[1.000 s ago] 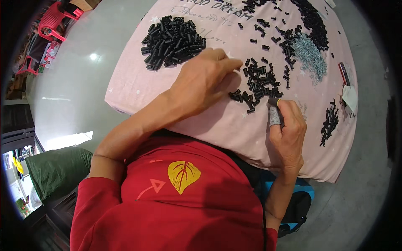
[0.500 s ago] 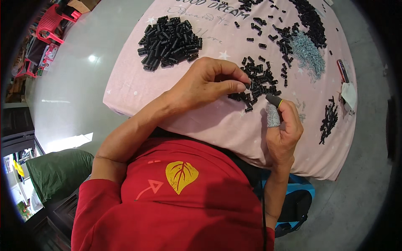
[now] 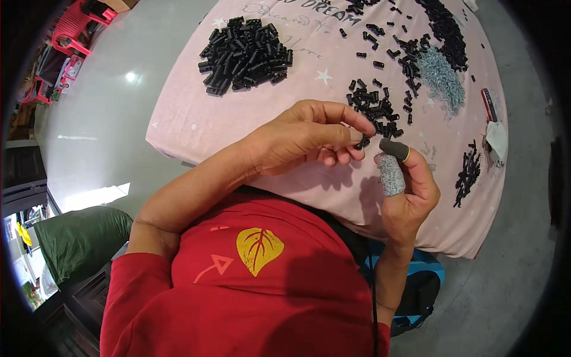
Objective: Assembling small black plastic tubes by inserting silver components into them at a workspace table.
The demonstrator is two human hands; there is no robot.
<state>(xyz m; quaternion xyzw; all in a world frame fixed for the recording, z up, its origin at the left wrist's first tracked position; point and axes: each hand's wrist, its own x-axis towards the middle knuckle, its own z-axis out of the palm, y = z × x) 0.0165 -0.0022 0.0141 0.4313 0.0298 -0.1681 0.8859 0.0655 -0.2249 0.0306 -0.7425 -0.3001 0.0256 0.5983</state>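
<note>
My left hand is closed in a pinch, thumb and forefinger gripping a small black plastic piece. Just to its right is my right hand, with a grey knitted cover on the thumb and a dark cover on the forefinger. Those two fingertips are bent together; whatever lies between them is too small to make out. The hands are close but apart. Beyond them a loose pile of small black cylindrical pieces lies on the pink cloth.
A heap of larger black cylinders sits at the far left of the cloth. At the far right are a silvery pile of small metal bits and a dark heap. Thin black parts, a red-black cutter and white paper lie rightward.
My left hand has drawn back from the loose pile toward my right hand, a black piece now showing in its fingertips. My right hand has dropped slightly, its forefinger turned more sideways.
</note>
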